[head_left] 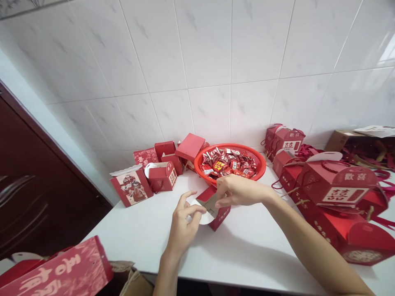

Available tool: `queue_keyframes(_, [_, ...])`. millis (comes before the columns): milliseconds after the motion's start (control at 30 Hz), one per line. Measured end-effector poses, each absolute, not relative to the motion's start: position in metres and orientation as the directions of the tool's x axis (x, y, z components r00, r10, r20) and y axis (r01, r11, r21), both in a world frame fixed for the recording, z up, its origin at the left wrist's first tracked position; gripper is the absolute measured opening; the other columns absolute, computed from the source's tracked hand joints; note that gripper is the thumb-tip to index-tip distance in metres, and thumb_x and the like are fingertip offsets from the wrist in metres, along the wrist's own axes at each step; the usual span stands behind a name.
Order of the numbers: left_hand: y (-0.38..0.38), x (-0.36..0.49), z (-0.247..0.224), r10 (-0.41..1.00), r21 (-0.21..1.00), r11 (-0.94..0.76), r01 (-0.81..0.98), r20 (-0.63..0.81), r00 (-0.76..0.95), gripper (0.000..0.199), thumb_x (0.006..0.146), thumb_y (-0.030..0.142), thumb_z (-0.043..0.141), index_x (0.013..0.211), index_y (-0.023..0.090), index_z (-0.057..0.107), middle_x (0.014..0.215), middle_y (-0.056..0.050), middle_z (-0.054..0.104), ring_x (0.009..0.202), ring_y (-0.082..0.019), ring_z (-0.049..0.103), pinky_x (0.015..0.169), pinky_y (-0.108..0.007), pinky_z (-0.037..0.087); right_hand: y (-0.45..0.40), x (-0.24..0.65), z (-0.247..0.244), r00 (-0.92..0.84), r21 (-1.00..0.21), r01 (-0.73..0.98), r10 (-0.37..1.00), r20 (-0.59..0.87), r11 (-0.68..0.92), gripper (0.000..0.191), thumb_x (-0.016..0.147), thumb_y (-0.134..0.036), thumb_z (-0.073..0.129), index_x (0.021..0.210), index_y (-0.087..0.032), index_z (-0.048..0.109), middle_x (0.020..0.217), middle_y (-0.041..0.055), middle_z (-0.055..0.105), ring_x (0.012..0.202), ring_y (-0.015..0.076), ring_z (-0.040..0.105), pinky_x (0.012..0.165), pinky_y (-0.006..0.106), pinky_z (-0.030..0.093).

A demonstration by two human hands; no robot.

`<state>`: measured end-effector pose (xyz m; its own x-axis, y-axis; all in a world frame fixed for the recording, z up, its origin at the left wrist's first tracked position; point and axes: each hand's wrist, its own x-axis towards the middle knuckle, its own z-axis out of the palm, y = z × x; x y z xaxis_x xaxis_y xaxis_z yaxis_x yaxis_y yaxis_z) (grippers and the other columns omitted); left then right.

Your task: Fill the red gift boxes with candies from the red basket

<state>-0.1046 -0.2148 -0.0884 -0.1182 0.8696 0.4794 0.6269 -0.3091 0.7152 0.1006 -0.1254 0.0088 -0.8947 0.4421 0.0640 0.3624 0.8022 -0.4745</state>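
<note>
A small red box stands with its top open on the white table, its pale inside showing. On its near left side my left hand pinches the white inner face of a rounded flap. Over the box's right rim, my right hand is curled with fingers bent down at the opening; whether it holds anything is hidden. Just behind is a red plastic basket full of red-wrapped sweets.
Several red boxes stand at the back left against the tiled wall. More red boxes with cord handles are piled on the right, near a cardboard box of ribbons. A large red box lies at the front left.
</note>
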Motion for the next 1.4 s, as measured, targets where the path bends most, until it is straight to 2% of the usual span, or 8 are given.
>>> queue_keyframes(200, [-0.216,-0.108,-0.08,0.939,0.677,-0.225,0.7,0.342,-0.028,0.039,0.083,0.019,0.047,0.103,0.025,0.08,0.13,-0.009,0.063,0.085,-0.019,0.066,0.072,-0.03,0.055,-0.137,0.106,0.008,-0.879,-0.43,0.475,0.441,-0.182,0.768,0.009,0.079,-0.016,0.072,0.086,-0.017,0.077,0.075,0.0003,0.067,0.059,0.0101,0.053,0.053,0.022,0.033])
queue_keyframes(367, [-0.217,-0.107,-0.084,0.955,0.715,-0.212,0.666,0.296,-0.014,0.053,0.082,0.02,0.048,0.131,0.027,0.066,0.121,-0.008,0.064,0.071,-0.014,0.062,0.071,-0.029,0.055,-0.142,0.103,0.005,-0.823,-0.281,0.564,0.557,-0.112,0.776,0.03,0.081,-0.025,0.073,0.109,-0.018,0.07,0.09,0.0064,0.069,0.076,0.0192,0.062,0.056,0.025,0.034])
queue_keyframes(600, [-0.222,-0.109,-0.094,0.963,0.833,-0.117,0.54,0.229,-0.144,0.078,0.075,0.026,0.057,0.151,0.015,0.042,0.066,0.006,0.052,0.061,-0.015,0.055,0.073,-0.03,0.051,-0.142,0.1,-0.002,-0.738,-0.27,0.663,0.67,-0.083,0.698,0.067,0.076,-0.035,0.077,0.135,-0.014,0.051,0.104,0.0142,0.07,0.09,0.0285,0.067,0.061,0.028,0.041])
queue_keyframes(800, [-0.222,-0.112,-0.098,0.981,0.903,-0.03,0.428,0.109,-0.162,0.074,0.071,0.028,0.063,0.142,0.01,0.055,0.058,0.008,0.049,0.059,-0.014,0.053,0.068,-0.028,0.048,-0.15,0.101,-0.006,-0.652,-0.427,0.739,0.712,-0.26,0.521,0.11,0.068,-0.05,0.081,0.152,-0.008,0.024,0.1,0.0154,0.07,0.051,0.0181,0.064,0.047,0.028,0.044])
queue_keyframes(933, [-0.224,-0.111,-0.097,0.991,0.899,-0.05,0.434,0.097,-0.087,0.066,0.072,0.028,0.064,0.136,0.012,0.063,0.064,0.004,0.059,0.062,-0.015,0.055,0.067,-0.028,0.049,-0.158,0.101,-0.004,-0.658,-0.433,0.746,0.661,-0.362,0.506,0.073,0.073,-0.068,0.07,0.111,-0.006,0.063,0.069,0.0069,0.067,0.036,0.0145,0.055,0.043,0.028,0.044])
queue_keyframes(1100, [-0.229,-0.109,-0.096,0.999,0.901,-0.04,0.432,0.046,-0.004,0.058,0.08,0.038,0.065,0.134,0.015,0.065,0.085,-0.004,0.071,0.079,-0.019,0.062,0.08,-0.033,0.052,-0.162,0.102,-0.001,-0.658,-0.4,0.751,0.546,-0.518,0.525,0.065,0.077,-0.076,0.06,0.061,-0.014,0.06,0.044,0.0012,0.053,0.038,0.0165,0.056,0.045,0.026,0.044])
queue_keyframes(1200, [-0.229,-0.106,-0.095,1.0,0.906,-0.002,0.422,0.014,-0.025,0.061,0.081,0.049,0.067,0.131,0.014,0.067,0.092,-0.008,0.073,0.085,-0.023,0.063,0.085,-0.037,0.053,-0.164,0.104,0.004,-0.702,-0.35,0.704,0.534,-0.471,0.617,0.064,0.089,-0.07,0.051,0.063,-0.013,0.064,0.052,0.0066,0.062,0.05,0.0187,0.062,0.052,0.026,0.043])
queue_keyframes(1400, [-0.222,-0.098,-0.089,1.0,0.949,0.009,0.314,-0.012,0.008,0.066,0.072,0.042,0.075,0.13,0.012,0.067,0.081,-0.005,0.067,0.076,-0.019,0.06,0.067,-0.031,0.055,-0.162,0.117,0.018,-0.602,-0.103,0.799,0.787,-0.135,0.593,0.028,0.088,-0.04,0.068,0.103,-0.017,0.07,0.098,0.0104,0.074,0.09,0.0262,0.07,0.064,0.027,0.041])
